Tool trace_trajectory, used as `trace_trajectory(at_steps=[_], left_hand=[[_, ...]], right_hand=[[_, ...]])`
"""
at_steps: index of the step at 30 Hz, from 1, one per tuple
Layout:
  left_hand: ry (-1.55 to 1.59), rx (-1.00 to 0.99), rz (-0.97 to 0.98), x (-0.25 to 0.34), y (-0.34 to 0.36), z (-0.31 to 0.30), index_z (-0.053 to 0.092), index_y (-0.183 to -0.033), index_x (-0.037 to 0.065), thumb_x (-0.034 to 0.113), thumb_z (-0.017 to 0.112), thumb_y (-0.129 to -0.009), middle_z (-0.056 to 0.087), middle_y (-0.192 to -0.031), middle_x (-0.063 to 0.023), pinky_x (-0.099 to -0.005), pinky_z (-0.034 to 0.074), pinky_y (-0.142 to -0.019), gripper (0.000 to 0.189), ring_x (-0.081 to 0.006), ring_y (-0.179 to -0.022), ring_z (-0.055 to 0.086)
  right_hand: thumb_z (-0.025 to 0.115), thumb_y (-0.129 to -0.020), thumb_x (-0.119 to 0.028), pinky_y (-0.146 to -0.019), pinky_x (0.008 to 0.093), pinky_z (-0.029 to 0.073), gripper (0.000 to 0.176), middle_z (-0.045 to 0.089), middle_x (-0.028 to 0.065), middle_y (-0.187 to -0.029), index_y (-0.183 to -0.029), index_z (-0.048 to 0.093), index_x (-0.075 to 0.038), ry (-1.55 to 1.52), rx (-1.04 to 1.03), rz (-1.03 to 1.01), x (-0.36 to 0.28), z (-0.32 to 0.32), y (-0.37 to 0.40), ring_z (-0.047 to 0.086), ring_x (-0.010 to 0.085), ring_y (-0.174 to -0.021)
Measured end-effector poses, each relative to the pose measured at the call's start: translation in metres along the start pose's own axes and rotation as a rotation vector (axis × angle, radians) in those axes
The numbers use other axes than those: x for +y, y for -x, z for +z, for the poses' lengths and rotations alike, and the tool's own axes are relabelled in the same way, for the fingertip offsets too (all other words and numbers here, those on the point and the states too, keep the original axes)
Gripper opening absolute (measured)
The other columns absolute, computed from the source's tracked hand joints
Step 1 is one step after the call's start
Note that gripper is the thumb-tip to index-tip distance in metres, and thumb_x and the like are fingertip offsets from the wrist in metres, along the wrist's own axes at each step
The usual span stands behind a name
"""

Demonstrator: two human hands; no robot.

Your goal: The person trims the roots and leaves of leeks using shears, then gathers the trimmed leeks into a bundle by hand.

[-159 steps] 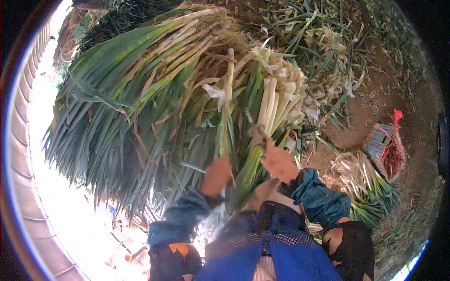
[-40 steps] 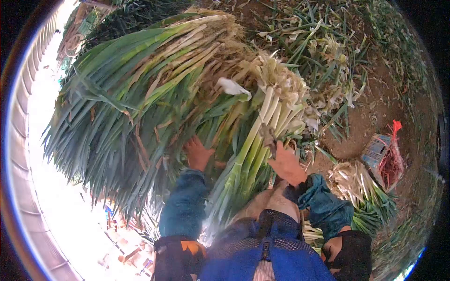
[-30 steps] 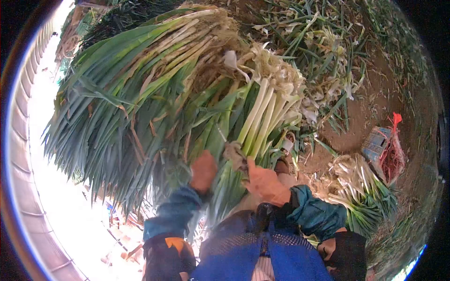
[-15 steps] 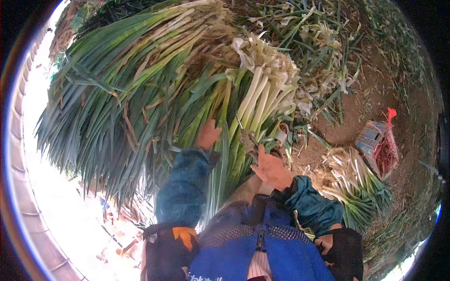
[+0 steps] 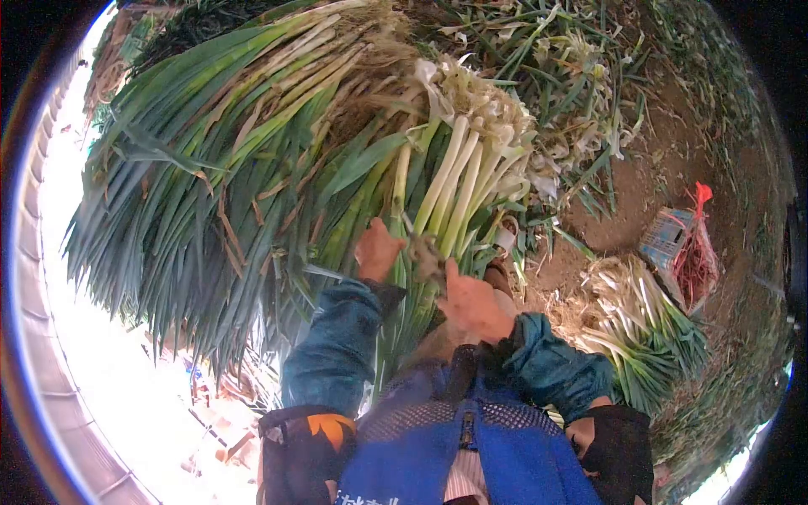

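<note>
In the head view my left hand point(image 5: 379, 251) is closed at the edge of the leek pile, its fingers around green leek leaves point(image 5: 358, 202) and partly hidden by them. A pale leek stalk point(image 5: 401, 177) stands out just above it. My right hand point(image 5: 478, 305) grips a small knife point(image 5: 427, 255) with a thin blade and a thick, ragged-looking handle, blurred by motion. The blade tip points up and left, close to that stalk. Beyond the knife lies a bunch of peeled white leeks point(image 5: 459, 185), roots away from me.
A large heap of untrimmed leeks point(image 5: 202, 168) fills the left side. Peeled scraps point(image 5: 581, 76) litter the soil at the back. On the right lie a smaller leek bundle point(image 5: 635, 320) and a clear bag with red ties point(image 5: 694, 261).
My right hand and the knife have moved left, toward my left hand. My left hand has shifted slightly right, and its fingers look more closed.
</note>
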State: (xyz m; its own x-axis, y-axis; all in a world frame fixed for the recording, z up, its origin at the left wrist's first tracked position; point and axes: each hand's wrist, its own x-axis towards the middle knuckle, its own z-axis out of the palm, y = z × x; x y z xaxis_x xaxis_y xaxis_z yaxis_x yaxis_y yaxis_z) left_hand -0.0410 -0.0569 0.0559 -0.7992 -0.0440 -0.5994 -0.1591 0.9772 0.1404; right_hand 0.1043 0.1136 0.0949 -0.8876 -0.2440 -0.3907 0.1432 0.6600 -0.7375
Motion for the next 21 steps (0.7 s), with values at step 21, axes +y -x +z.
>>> trace_trajectory(at_steps=[21], left_hand=[[0.224,-0.093,0.134,-0.092,0.041,0.027,0.061,-0.098,0.004,0.023,0.062,-0.070,0.063,-0.086,-0.0208,-0.0456,0.047,-0.074,0.034,-0.0381,-0.085,0.060]], right_hand=[[0.062,-0.076,-0.024,-0.059,0.0468,0.047,0.059,0.059,0.0238,-0.073,-0.115,0.032,0.008,-0.054,-0.213,0.142,-0.041,-0.027,-0.002,0.059,0.0412,-0.069]])
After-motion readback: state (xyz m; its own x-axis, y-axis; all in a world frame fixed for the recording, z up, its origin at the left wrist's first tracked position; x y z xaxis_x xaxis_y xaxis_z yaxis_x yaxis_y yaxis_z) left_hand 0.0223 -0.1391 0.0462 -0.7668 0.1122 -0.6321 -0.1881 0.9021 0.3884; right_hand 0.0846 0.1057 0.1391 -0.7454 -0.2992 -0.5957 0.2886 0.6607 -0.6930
